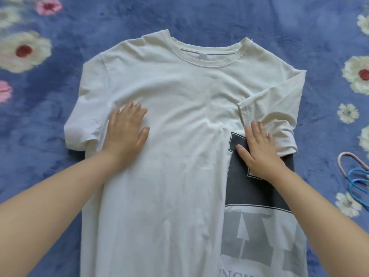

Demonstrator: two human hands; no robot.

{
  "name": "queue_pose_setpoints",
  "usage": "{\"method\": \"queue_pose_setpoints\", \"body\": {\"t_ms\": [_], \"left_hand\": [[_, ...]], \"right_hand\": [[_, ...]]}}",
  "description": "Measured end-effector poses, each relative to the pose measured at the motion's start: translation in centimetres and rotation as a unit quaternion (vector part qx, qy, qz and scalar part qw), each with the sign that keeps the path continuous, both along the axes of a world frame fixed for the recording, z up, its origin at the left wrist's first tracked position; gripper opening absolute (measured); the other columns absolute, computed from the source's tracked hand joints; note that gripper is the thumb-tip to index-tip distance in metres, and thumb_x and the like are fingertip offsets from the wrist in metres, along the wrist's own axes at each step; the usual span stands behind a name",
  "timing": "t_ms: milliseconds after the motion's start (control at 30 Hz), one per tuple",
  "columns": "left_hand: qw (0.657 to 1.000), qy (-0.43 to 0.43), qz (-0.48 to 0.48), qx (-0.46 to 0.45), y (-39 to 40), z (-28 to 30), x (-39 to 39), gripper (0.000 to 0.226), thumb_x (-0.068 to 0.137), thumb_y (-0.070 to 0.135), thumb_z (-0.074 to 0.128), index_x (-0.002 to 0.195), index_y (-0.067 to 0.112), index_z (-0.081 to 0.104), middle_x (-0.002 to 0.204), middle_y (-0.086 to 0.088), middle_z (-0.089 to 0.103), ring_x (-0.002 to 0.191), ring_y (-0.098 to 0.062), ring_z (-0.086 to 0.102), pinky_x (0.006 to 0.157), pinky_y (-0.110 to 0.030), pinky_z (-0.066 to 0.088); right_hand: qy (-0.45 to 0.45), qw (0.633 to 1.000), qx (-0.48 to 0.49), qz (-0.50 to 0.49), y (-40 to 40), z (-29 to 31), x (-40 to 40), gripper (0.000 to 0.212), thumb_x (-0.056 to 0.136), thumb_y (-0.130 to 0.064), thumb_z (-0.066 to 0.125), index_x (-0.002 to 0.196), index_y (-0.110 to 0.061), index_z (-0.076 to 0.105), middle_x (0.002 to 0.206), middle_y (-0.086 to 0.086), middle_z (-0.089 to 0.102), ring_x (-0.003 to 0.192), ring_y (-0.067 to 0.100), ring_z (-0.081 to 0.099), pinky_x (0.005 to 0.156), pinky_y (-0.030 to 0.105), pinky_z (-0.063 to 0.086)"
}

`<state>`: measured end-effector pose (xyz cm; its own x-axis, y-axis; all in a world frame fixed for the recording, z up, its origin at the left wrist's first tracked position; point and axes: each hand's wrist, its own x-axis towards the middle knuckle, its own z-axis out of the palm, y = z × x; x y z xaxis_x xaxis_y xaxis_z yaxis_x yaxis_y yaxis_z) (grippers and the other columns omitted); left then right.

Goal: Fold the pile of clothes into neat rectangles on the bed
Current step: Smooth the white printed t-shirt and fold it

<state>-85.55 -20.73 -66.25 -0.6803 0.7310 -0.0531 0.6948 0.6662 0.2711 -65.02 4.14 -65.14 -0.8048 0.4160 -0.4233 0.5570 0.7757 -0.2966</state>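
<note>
A white T-shirt [179,108] lies flat on the blue flowered bed cover [119,15], collar away from me. Its right side is folded inward, showing a dark grey printed panel [257,188], and the right sleeve [269,108] is folded back over it. My left hand [125,130] presses flat on the cloth near the left armpit, fingers straight. My right hand [257,150] lies flat on the printed panel, fingertips touching the folded sleeve's hem. The shirt's lower hem runs out of view at the bottom.
Blue and pink plastic hangers [355,176] lie on the bed cover at the right edge. The cover extends on all sides of the shirt, with white and pink flower prints.
</note>
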Motion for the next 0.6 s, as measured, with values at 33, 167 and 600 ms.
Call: {"method": "queue_pose_setpoints", "body": {"t_ms": [33,167,600], "left_hand": [[1.000,-0.019,0.006,-0.015,-0.2,0.0,0.1,0.068,0.081,0.040,0.025,0.125,-0.005,0.053,0.133,-0.024,0.049,0.128,-0.042,0.040,0.104,-0.047,0.019],[0.999,-0.032,0.000,0.009,0.3,0.5,1.4,0.057,0.081,0.032,0.033,0.115,-0.005,0.059,0.122,-0.025,0.057,0.119,-0.044,0.050,0.098,-0.059,0.030],[0.988,-0.106,-0.063,0.088,17.1,3.2,6.5,0.042,0.094,0.028,0.040,0.128,0.006,0.051,0.129,-0.011,0.052,0.123,-0.028,0.042,0.101,-0.033,0.029]], "right_hand": [[0.063,0.997,-0.036,-0.036,0.3,0.5,0.3,0.055,0.098,-0.028,0.033,0.145,-0.002,0.021,0.154,0.015,0.011,0.144,0.025,0.007,0.112,0.025,0.002],[0.261,0.945,0.089,-0.177,2.2,2.8,3.0,0.051,0.072,-0.009,0.035,0.114,0.013,0.054,0.120,0.029,0.054,0.115,0.031,0.044,0.099,0.024,0.025],[0.251,0.895,0.040,-0.366,2.4,-0.5,6.0,0.041,0.073,-0.032,0.042,0.095,0.002,0.049,0.067,0.009,0.044,0.067,0.038,0.048,0.056,0.029,0.011]]}}
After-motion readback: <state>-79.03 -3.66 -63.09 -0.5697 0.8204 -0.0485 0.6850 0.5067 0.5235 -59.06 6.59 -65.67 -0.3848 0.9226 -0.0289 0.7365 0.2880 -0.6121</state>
